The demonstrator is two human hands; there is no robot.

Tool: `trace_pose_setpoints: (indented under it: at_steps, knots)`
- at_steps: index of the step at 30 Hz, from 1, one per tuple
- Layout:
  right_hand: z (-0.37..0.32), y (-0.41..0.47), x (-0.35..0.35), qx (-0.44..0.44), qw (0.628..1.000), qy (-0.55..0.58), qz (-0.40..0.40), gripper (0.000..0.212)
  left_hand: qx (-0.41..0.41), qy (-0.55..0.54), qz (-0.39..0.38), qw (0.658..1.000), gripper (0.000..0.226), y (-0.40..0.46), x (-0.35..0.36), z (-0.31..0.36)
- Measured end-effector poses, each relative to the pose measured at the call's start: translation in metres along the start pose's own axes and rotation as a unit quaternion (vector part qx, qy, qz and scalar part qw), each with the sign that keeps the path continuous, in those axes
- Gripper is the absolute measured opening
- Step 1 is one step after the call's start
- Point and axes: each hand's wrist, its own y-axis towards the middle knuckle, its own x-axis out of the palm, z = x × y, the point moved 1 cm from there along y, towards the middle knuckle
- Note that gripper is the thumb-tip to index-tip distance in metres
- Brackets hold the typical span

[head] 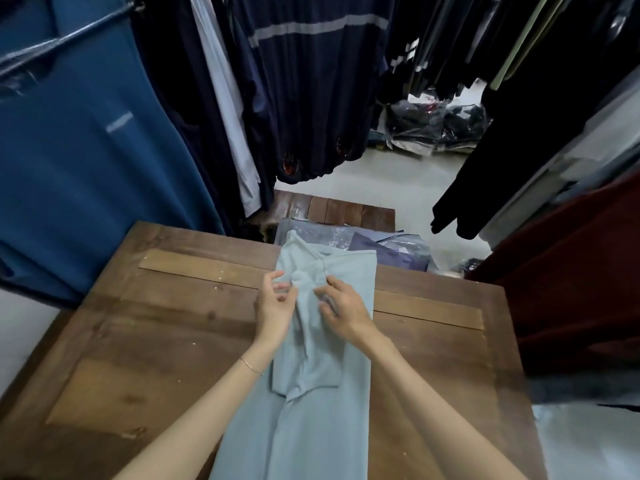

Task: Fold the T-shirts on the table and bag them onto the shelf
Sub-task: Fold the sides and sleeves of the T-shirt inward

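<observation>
Garment: a pale grey-blue cotton T-shirt [322, 393] is laid lengthwise on the brown wooden worktop [173, 323], its sides folded inward.
Left hand [275, 304]: fabric near the collar is pinched.
Right hand [343, 306]: fingers are curled, gripping the shirt's chest fold.

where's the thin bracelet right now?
In the head view, the thin gold-coloured bracelet sits on the left wrist, lower centre-left, just left of the pale blue-grey T-shirt on the brown wooden table.

Clothing shop, hanging garments [311, 81], bagged stock [436, 126] on floor
</observation>
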Motion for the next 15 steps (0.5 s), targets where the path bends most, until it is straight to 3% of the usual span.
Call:
trace_pose_setpoints:
  at_steps: [3, 8, 11, 13, 15]
  knots:
    - [-0.002, -0.003, 0.003, -0.008, 1.000, -0.016, 0.016, 0.034, 0.070, 0.081, -0.012, 0.994, 0.034, -0.036, -0.015, -0.004]
    - [-0.001, -0.003, 0.006, 0.006, 1.000, -0.015, 0.024, 0.033, 0.110, 0.220, -0.134, 0.960, 0.049, -0.091, -0.030, -0.026]
    - [-0.009, -0.006, 0.006, 0.014, 0.998, 0.001, 0.069, 0.024, 0.139, 0.264, -0.159, 0.941, 0.050, -0.105, -0.035, -0.036]
    - [-0.021, -0.011, 0.006, 0.018, 0.992, -0.044, 0.114, 0.027, 0.163, 0.276, -0.161, 0.933, 0.049, -0.109, -0.036, -0.037]
    - [-0.033, -0.015, 0.009, 0.044, 0.986, -0.145, 0.067, 0.043, 0.180, 0.285, -0.164, 0.927, 0.049, -0.111, -0.036, -0.038]
